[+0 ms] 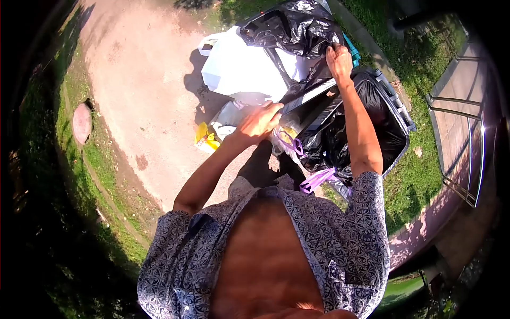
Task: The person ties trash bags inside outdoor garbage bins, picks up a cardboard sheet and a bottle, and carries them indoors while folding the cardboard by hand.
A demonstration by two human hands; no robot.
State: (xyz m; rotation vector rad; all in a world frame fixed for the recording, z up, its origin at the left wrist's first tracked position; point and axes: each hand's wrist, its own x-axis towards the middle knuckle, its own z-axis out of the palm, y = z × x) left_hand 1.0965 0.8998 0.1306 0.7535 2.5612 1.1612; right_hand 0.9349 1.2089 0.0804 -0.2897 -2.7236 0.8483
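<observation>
My right hand (340,61) is closed on the edge of a black plastic bag (297,29) at the top. My left hand (260,123) is closed near the lower end of that bag's edge, below a large white bag (239,66); what its fingers hold is too small to make out. Under my right forearm stands an open bin (406,135) lined with black plastic (377,106). A clear bag with purple handles (289,142) hangs just right of my left hand. Another purple strap (317,179) lies lower, by my shirt.
A yellow item (206,138) and a whitish bag (227,118) lie on the pale ground left of my left hand. Metal rails (457,109) stand at the right beside grass. A round reddish stone (82,123) sits in grass at the left.
</observation>
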